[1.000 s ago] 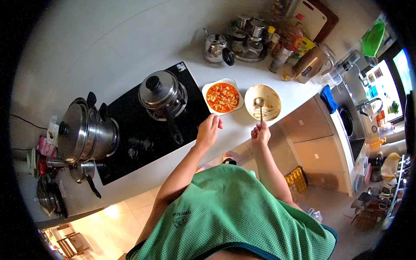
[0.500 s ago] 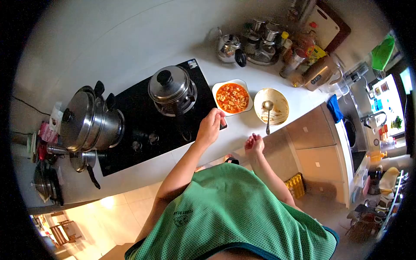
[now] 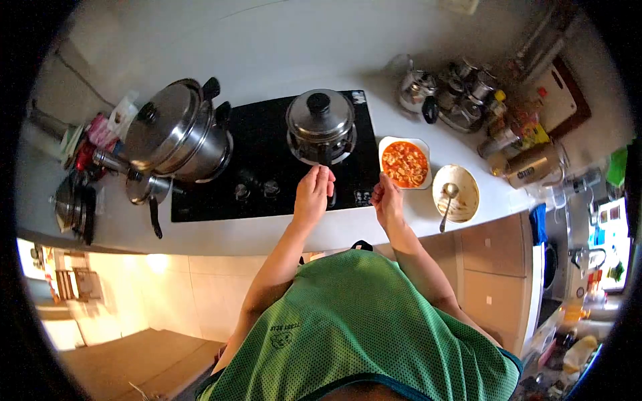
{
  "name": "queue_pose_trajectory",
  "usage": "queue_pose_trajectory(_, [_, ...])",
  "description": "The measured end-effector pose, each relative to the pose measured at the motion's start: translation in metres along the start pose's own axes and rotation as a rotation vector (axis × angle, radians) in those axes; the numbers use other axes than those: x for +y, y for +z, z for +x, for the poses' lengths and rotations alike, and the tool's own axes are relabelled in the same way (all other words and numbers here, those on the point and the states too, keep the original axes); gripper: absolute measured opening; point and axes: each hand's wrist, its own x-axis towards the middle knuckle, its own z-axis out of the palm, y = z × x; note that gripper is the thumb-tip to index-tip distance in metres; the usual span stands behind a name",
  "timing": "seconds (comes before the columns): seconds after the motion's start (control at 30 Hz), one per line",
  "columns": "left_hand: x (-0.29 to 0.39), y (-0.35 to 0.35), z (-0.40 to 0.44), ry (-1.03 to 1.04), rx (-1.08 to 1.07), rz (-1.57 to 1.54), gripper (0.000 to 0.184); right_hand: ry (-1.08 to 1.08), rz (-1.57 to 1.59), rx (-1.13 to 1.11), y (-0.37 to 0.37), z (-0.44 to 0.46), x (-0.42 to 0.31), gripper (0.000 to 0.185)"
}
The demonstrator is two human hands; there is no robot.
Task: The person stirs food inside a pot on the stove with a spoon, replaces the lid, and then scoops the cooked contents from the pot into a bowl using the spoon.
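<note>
Head view: the left hand (image 3: 312,197) reaches over the glossy black hob (image 3: 259,130), fingers bunched, overlapping the dark handle (image 3: 324,156) of a round, lidded steel pan (image 3: 319,119); I cannot tell whether it grips. The right hand (image 3: 388,202) curls its fingers beside a squarish white bowl (image 3: 424,145) of chunky red food (image 3: 405,164); any pinch is unclear. Rightward, a smeared round bowl (image 3: 469,199) holds a metal spoon (image 3: 451,191).

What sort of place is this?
Probably a home kitchen: there's a black cooktop with a lidded pan on it, and a white bowl of red food beside it.
</note>
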Motion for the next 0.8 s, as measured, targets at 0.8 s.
queue_pose_trajectory(0.8, [-0.031, -0.035, -0.016, -0.119, 0.210, 0.080, 0.041, -0.189, -0.338, -0.180, 0.035, 0.015, 0.005, 0.012])
